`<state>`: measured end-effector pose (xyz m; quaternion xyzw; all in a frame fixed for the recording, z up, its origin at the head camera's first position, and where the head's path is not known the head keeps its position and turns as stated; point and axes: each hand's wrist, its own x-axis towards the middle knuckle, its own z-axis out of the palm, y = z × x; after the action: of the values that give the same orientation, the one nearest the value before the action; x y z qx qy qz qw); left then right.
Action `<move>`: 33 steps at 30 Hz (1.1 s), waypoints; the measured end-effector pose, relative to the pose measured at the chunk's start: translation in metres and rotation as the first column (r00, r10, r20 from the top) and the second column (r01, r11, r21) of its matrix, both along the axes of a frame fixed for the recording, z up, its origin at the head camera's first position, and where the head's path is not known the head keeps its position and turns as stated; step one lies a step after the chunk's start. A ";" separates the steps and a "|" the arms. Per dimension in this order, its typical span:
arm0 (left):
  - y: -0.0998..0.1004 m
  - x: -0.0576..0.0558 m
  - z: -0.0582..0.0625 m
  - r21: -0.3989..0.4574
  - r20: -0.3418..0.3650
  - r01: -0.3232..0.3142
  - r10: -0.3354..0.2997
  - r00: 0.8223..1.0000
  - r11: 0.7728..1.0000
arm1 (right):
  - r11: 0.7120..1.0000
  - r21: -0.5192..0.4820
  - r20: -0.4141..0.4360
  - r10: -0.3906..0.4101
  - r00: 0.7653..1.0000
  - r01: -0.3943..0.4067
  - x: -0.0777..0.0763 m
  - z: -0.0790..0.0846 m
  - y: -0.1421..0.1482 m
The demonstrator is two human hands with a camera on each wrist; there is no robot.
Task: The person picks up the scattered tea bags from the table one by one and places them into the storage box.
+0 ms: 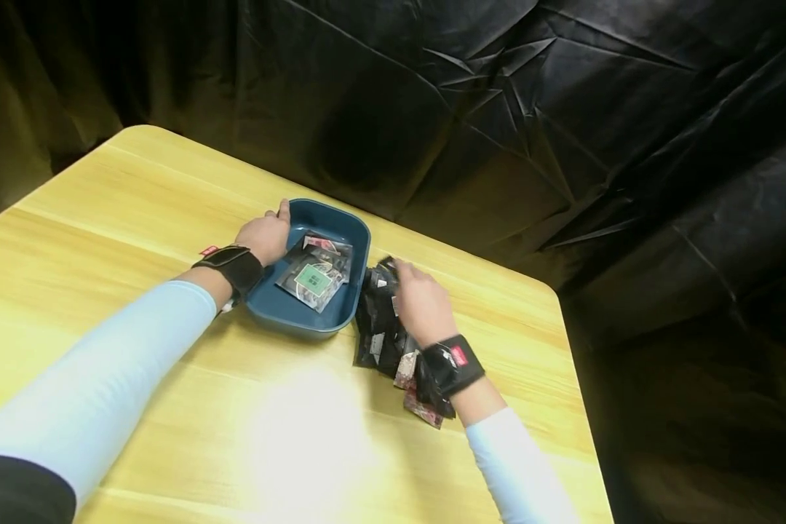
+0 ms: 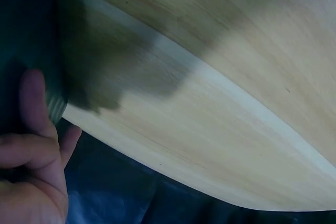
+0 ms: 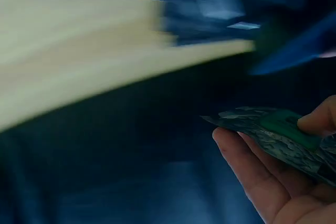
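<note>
A dark blue plastic bin (image 1: 360,269) stands toward the back of the table. Inside it lie a clear-and-black packet with a green label (image 1: 314,280) and a pink-marked packet (image 1: 319,242) partly beneath. My left hand (image 1: 265,236) grips the bin's left side at the rim; the left wrist view shows its fingers (image 2: 37,103) against the outer wall. Right of the bin, my right hand (image 1: 426,302) pinches a small flat packet with a green label (image 3: 252,119) between thumb and fingers. Under and beside that hand spreads a row of overlapping black packets (image 1: 378,327).
A pink-marked packet (image 1: 423,407) lies at the near end of the row. Behind the wooden table (image 1: 190,444) hangs a black sheet (image 1: 498,131), close to its back edge. Bright glare falls on the table's near middle.
</note>
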<state>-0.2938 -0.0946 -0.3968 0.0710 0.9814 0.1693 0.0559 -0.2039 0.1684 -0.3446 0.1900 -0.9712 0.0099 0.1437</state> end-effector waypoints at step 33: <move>-0.001 0.003 -0.006 0.009 -0.005 -0.033 0.033 0.999 0.999 | 0.998 -0.054 0.479 -0.013 0.878 0.044 0.061 -0.006 0.053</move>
<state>-0.2909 -0.0954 -0.4029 0.0553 0.9818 0.1743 0.0504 -0.1425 0.2219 -0.3507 0.1627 -0.9785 0.0848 -0.0942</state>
